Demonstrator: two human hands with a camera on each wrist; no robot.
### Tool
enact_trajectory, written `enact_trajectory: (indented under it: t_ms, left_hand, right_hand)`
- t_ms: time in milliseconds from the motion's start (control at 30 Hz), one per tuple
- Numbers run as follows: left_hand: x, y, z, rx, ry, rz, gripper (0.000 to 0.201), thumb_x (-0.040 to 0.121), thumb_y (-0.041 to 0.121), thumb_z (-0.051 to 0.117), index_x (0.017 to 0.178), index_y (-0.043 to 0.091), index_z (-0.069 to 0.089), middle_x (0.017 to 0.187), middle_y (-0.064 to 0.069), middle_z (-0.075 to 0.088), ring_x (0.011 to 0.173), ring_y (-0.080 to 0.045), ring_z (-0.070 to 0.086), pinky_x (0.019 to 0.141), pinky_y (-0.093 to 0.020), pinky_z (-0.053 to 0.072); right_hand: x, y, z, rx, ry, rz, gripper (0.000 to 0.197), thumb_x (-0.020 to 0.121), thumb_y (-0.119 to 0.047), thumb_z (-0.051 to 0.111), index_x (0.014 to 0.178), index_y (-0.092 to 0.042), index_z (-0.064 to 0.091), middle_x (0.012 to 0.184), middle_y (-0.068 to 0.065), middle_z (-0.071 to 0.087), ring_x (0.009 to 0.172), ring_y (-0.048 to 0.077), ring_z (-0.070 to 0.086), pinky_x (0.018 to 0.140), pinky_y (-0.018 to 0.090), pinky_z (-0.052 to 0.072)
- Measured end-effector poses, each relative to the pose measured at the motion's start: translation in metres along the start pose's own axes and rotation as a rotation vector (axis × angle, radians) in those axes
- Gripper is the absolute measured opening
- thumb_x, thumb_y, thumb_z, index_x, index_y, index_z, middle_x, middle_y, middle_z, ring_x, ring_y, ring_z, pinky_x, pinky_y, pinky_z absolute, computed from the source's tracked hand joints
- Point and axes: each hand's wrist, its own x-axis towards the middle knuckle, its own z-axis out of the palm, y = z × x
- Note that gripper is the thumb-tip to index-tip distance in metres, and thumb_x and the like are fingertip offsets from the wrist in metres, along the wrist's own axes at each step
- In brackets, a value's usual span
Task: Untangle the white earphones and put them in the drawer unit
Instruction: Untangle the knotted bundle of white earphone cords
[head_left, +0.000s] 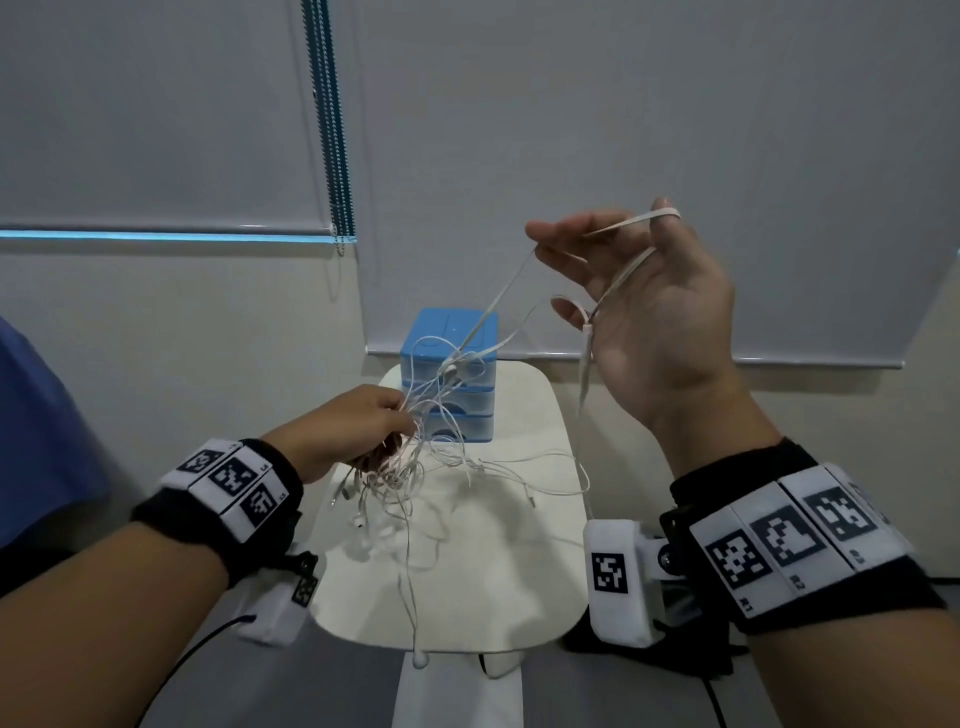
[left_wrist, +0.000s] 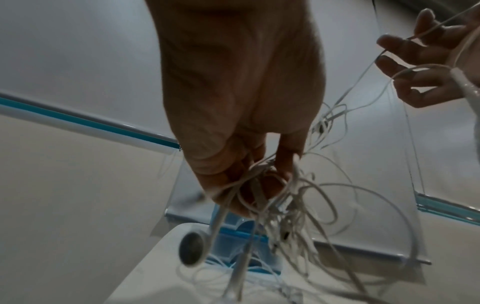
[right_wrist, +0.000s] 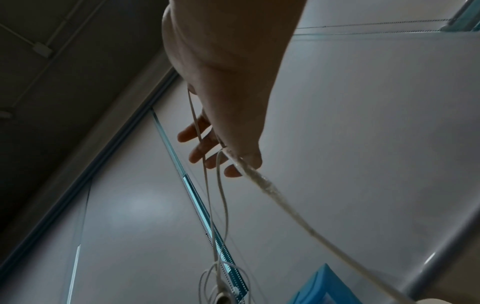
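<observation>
1. Step in hand: untangling; the thin white earphone cords (head_left: 431, 457) form one knotted bundle held above the white rounded table (head_left: 519, 597), with loose loops and earbuds trailing onto its top.
2. Left hand (head_left: 353, 431): fingers curled tight round the core of the knot; in the left wrist view several strands and an earbud hang below the fist.
3. Right hand (head_left: 649, 312): raised high, palm towards the wearer, fingers spread and nearly straight; a flat white strand is looped over the thumb and across the fingers, drawn taut down to the knot; not pinched, as far as can be seen.
4. Blue three-drawer plastic unit (head_left: 449, 376): at the far end of the table, behind the bundle; drawers appear closed.
5. Judgement: storage not yet begun; the next move calls for drawing the looped strand free while the left hand loosens its hold; hard pulling risks tightening the knot.
</observation>
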Motion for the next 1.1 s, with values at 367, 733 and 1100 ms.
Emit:
enact_trajectory:
  t_ms: [367, 733, 1100]
  left_hand:
    - [-0.016, 0.070, -0.006, -0.134, 0.043, 0.235, 0.028, 0.101, -0.003, 0.043, 0.111, 0.008, 0.067, 0.070, -0.013, 0.062, 0.044, -0.016, 0.044, 0.050, -0.028, 0.040]
    - [-0.038, 0.104, -0.010, -0.474, -0.043, 0.287, 0.036, 0.101, -0.001, 0.034, 0.105, -0.003, 0.070, 0.057, -0.005, 0.038, 0.038, -0.008, 0.020, 0.034, -0.016, 0.015]
    - [-0.049, 0.083, -0.017, -0.103, -0.295, 0.051, 0.035, 0.102, 0.001, 0.041, 0.110, 0.004, 0.075, 0.059, -0.002, 0.034, 0.041, -0.008, 0.017, 0.038, -0.017, 0.012]
  right_hand:
    - [0.010, 0.001, 0.018, -0.123, -0.078, -0.018, 0.053, 0.105, -0.047, 0.024, 0.096, -0.013, 0.064, 0.126, 0.001, 0.073, 0.124, 0.015, 0.064, 0.096, 0.049, 0.041]
    - [0.013, 0.012, 0.019, -0.159, 0.069, 0.080, 0.065, 0.109, -0.049, 0.022, 0.079, -0.011, 0.065, 0.122, 0.005, 0.073, 0.102, 0.029, 0.073, 0.092, 0.043, 0.045]
    - [0.015, -0.007, 0.008, -0.078, 0.173, -0.050, 0.060, 0.108, -0.050, 0.018, 0.078, -0.021, 0.061, 0.121, -0.004, 0.075, 0.119, 0.014, 0.065, 0.094, 0.044, 0.037]
